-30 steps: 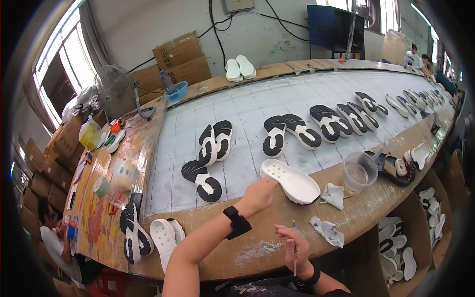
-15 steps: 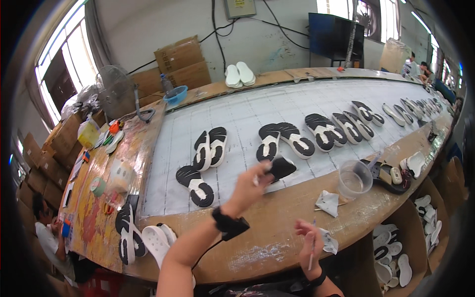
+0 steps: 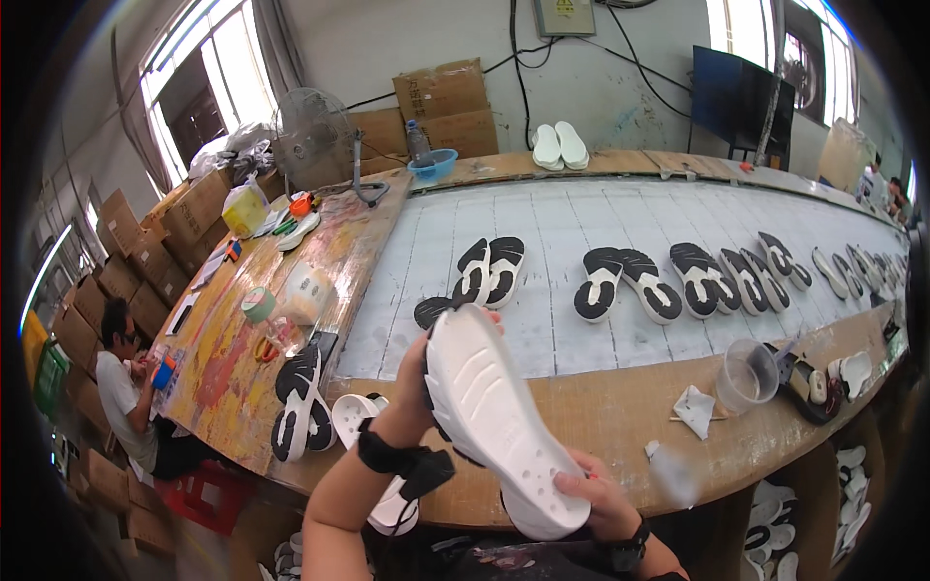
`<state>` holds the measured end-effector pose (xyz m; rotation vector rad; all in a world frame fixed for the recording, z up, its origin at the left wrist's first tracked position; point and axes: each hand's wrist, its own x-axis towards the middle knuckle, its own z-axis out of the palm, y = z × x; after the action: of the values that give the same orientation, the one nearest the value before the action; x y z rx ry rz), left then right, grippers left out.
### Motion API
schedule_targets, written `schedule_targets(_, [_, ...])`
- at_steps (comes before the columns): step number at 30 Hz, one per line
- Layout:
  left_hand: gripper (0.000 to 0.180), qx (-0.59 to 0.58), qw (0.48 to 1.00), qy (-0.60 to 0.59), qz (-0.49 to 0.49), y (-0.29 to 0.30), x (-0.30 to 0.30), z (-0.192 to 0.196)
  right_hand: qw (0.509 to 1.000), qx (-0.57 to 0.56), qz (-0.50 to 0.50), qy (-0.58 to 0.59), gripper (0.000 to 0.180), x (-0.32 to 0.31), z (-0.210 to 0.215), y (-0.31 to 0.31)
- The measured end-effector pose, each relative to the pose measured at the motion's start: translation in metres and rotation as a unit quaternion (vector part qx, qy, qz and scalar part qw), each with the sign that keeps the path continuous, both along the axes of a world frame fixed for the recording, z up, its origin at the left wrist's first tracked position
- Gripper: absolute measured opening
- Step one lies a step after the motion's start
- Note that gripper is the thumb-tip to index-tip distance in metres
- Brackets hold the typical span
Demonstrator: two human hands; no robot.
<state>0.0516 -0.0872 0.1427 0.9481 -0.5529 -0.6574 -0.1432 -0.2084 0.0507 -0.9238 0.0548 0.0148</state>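
Note:
Before me, a white shoe sole (image 3: 496, 407) is held up at a tilt, its ridged, hole-dotted white inside facing me and black tread along its edge. My left hand (image 3: 414, 385) grips its upper left side, most of the fingers hidden behind it. At the lower end my right hand (image 3: 603, 496) is closed on the heel, thumb on the white inside; a small red bit shows by the fingers, too little to name. Beyond the held sole, a black-and-white sole (image 3: 432, 311) is partly covered. A pair of soles (image 3: 489, 271) lies tread up behind it.
Rows of soles (image 3: 620, 281) run rightward over the white sheet (image 3: 552, 208). At right stand a clear plastic cup (image 3: 748, 376) and a crumpled white paper (image 3: 695, 411). More soles (image 3: 302, 405) lie at left. Another person (image 3: 131, 387) sits far left; boxes of soles (image 3: 772, 518) stand below right.
My left hand has drawn back from the sheet with a sole, now turned white inside up. My right hand, earlier holding a thin stick, now grips the heel. The view has swung left.

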Motion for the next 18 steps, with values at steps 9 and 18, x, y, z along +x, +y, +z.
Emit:
schedule_targets(9, [0.042, 0.128, 0.981, -0.136, 0.055, 0.012, 0.002, -0.002, 0.685, -0.615, -0.322, -0.222, 0.043, -0.005, -0.017, -0.009])
schedule_targets(18, [0.041, 0.11, 0.986, -0.12, 0.027, 0.0, -0.046, -0.022, 0.995, 0.06, -0.08, -0.011, 0.044, 0.024, -0.02, -0.021])
